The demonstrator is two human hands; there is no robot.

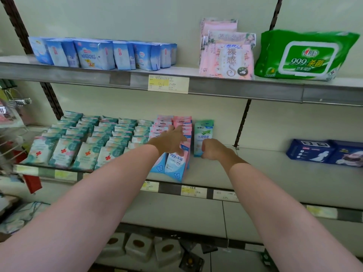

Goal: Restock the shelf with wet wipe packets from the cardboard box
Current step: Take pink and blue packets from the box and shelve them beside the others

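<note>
Under both hands the shelf (255, 169) is smooth, matt painted metal. Beside the left hand (170, 141), the pink and blue wipe packets (176, 165) are glossy plastic film; the green packet (203, 137) touching the right hand (213, 149) looks alike.

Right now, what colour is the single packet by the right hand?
Green and white packet, clearest in the head view.

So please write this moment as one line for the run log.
left hand: open, touching pink wipe packets | right hand: gripping green wipe packet, upright | place: middle shelf | cardboard box: not visible
</note>
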